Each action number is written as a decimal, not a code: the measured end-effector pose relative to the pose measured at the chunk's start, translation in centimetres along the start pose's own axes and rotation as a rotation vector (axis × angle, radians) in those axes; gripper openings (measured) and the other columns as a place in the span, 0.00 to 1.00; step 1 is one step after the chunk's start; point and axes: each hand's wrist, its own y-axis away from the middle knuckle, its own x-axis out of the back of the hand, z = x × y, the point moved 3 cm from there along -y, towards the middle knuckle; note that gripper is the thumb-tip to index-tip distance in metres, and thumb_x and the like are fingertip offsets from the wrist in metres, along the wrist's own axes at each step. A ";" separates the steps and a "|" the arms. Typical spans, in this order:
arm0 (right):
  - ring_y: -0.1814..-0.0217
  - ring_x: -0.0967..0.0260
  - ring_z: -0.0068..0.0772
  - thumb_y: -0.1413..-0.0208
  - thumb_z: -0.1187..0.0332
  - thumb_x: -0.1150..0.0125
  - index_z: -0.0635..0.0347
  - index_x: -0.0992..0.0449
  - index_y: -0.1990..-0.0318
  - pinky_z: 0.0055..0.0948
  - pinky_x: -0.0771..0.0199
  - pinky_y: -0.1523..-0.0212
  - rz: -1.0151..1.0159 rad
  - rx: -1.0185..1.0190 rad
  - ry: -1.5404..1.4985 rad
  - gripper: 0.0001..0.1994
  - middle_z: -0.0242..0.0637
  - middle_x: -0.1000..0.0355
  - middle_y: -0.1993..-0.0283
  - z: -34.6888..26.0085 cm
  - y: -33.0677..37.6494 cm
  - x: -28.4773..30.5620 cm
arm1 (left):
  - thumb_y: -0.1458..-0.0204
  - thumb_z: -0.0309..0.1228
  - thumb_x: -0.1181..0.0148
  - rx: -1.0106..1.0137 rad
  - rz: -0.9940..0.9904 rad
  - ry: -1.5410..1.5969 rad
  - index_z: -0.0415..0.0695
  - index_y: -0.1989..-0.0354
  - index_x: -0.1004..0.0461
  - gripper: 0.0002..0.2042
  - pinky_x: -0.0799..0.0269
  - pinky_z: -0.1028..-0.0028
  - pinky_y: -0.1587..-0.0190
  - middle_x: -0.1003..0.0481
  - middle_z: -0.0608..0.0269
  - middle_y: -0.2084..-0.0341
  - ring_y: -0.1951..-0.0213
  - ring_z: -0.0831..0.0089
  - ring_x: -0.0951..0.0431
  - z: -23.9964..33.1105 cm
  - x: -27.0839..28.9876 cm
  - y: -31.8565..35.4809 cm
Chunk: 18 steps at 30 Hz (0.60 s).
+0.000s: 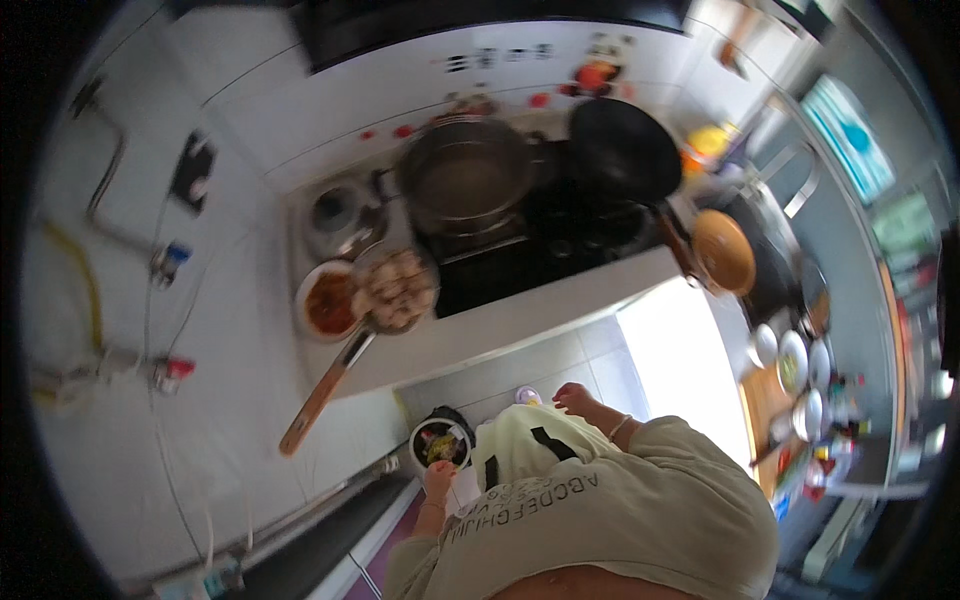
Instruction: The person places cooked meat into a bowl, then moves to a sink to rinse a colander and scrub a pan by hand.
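Observation:
My left hand [438,479] is low beside my body, next to a round bin [416,462] with scraps in it. Its fingers are closed, and a pale white thing lies close by; what they hold, if anything, I cannot make out. In front of my trousers, my right hand [572,399] hangs with loosely bent fingers and nothing visible in it. On the counter's left end, a long wooden-handled strainer [343,365] holds pale chunks of meat [397,288]. A white bowl [303,306] of reddish sauce or seasoning sits against it. Both hands are apart from these.
A large pot [467,172] of liquid and a black wok [622,152] stand on the black stove [540,262]. A lidded metal pot [343,215] is at the back left. To the right are a sink [768,240], a wooden-coloured round pan or lid [723,252] and several bowls [792,360].

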 end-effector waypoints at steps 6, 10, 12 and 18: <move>0.63 0.27 0.26 0.50 0.70 0.49 0.57 0.28 0.66 0.25 0.29 0.72 0.128 -0.085 -0.094 0.06 0.31 0.27 0.64 8.2 3.4 6.2 | 0.47 0.28 0.45 -0.211 -0.259 0.101 0.35 0.69 0.30 0.07 0.32 0.75 0.75 0.27 0.58 0.77 0.77 0.74 0.29 4.7 -5.4 -1.3; 0.60 0.28 0.26 0.49 0.68 0.49 0.56 0.29 0.63 0.26 0.29 0.68 0.135 -0.055 -0.228 0.07 0.31 0.28 0.61 9.0 6.5 10.3 | 0.43 0.32 0.51 -0.573 -0.274 -0.372 0.43 0.68 0.28 0.08 0.36 0.79 0.77 0.25 0.64 0.75 0.74 0.80 0.27 6.0 -10.4 -4.9; 0.59 0.28 0.26 0.48 0.67 0.49 0.56 0.30 0.61 0.27 0.30 0.66 0.165 -0.031 -0.319 0.08 0.31 0.28 0.59 10.1 8.2 13.8 | 0.44 0.33 0.50 -0.522 -0.364 -0.350 0.42 0.63 0.29 0.08 0.34 0.79 0.72 0.24 0.64 0.70 0.70 0.79 0.26 8.8 -15.7 -3.4; 0.55 0.30 0.29 0.47 0.67 0.48 0.55 0.32 0.61 0.29 0.30 0.61 0.226 0.050 -0.525 0.08 0.32 0.29 0.57 13.1 13.4 25.3 | 0.46 0.36 0.48 -0.337 -0.429 -0.349 0.42 0.62 0.30 0.10 0.33 0.79 0.70 0.24 0.64 0.71 0.71 0.79 0.26 17.0 -34.8 5.6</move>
